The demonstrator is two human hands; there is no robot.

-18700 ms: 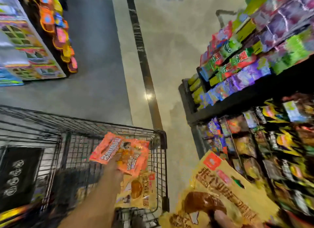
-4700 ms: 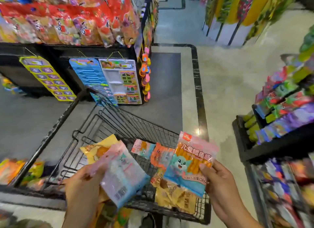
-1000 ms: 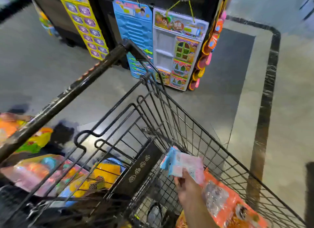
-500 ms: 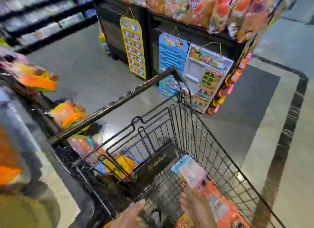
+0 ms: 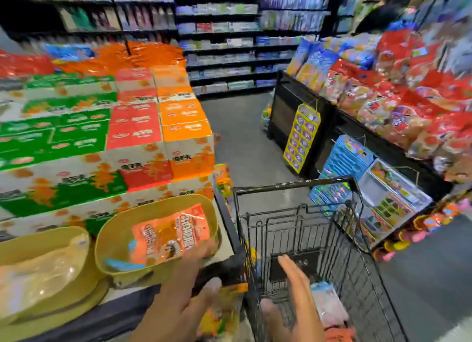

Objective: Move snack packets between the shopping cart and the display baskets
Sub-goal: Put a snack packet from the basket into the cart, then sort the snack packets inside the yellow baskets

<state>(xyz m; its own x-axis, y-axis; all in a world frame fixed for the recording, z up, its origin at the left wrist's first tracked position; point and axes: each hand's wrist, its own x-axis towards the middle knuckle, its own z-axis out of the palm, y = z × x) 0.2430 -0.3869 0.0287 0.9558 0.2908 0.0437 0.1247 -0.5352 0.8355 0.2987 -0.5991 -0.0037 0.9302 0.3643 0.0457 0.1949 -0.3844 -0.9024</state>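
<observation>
The black wire shopping cart (image 5: pixel 293 186) stands at lower right. A pale pink-and-blue packet (image 5: pixel 329 306) and an orange packet (image 5: pixel 339 334) lie in it. My right hand (image 5: pixel 293 301) hovers over the cart with straight fingers and holds nothing. A tan display basket (image 5: pixel 153 205) to the cart's left holds two orange snack packets (image 5: pixel 168 234) and a blue one (image 5: pixel 120 264). My left hand (image 5: pixel 178 303) stretches toward that basket, fingertips at its near rim. A blurred yellow-orange packet (image 5: pixel 221 316) shows under this hand; whether the hand holds it is unclear.
A second tan basket (image 5: pixel 38 239) with clear-wrapped packets sits at far left. Stacked green, red and orange cartons (image 5: pixel 132 127) rise behind the baskets. A snack display (image 5: pixel 396 106) with hanging toy cards (image 5: pixel 301 137) flanks the cart's right. Grey floor (image 5: pixel 242 137) runs ahead.
The view has swung left onto the baskets. My right hand has let go of the pink-and-blue packet, which now lies in the cart. My left hand has come up toward the basket.
</observation>
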